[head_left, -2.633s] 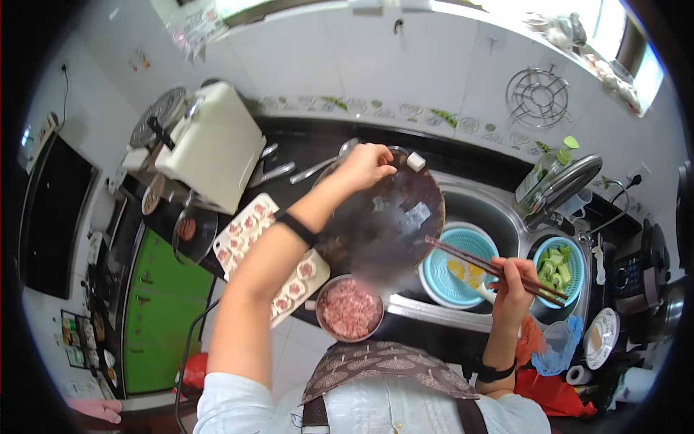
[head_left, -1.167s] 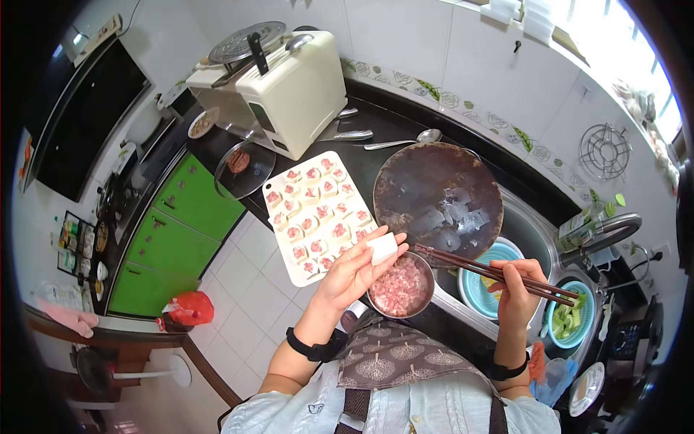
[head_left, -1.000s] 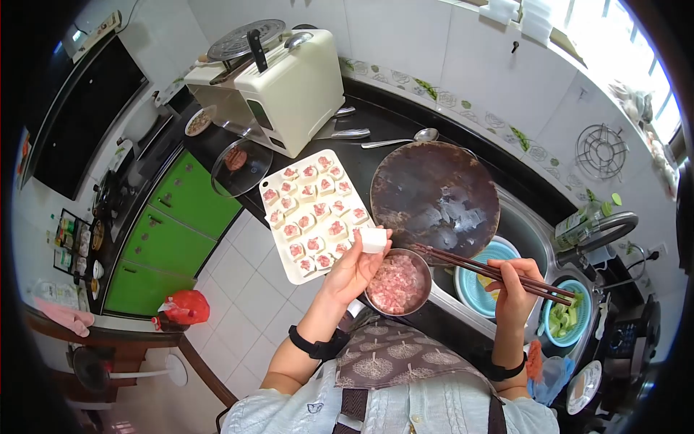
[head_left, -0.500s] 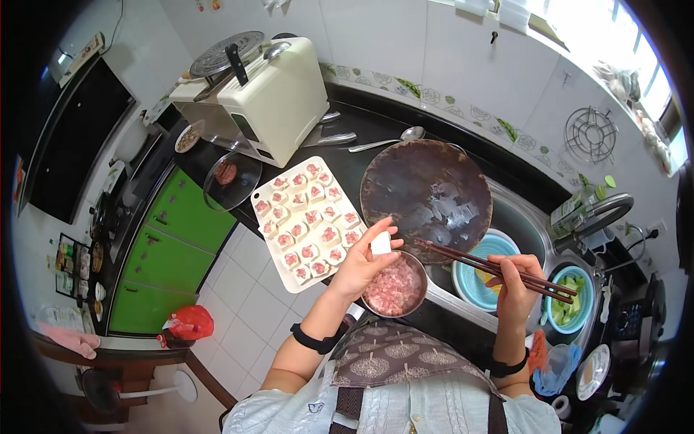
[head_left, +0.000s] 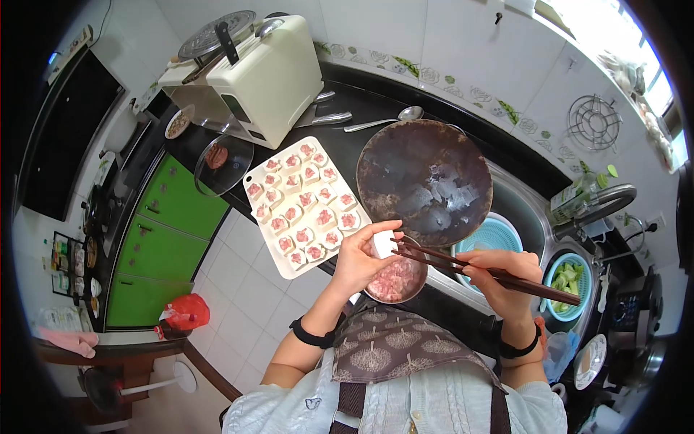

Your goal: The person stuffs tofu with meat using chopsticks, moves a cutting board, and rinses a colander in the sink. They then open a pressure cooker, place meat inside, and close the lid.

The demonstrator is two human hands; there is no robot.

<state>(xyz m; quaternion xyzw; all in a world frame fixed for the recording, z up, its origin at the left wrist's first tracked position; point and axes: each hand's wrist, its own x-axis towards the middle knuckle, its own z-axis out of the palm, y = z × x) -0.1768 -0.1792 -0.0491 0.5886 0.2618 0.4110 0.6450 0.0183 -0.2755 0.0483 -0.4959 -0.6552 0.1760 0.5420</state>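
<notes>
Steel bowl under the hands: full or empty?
Not empty: pink minced meat covers what shows inside the steel bowl; depth cannot be told.

— Walls?
— White glazed tile (head_left: pixel 448 36), with one band of leaf-patterned tiles (head_left: pixel 441 78) that ran just above the black countertop (head_left: pixel 361 148).
— Floor and furniture?
— The floor (head_left: pixel 253 311) was pale square tile. Green cabinet fronts (head_left: pixel 166 231) stood under the counter at the left.
— Light?
— Daylight came through a window (head_left: pixel 643 58) at the upper right, and its panes were washed out.
</notes>
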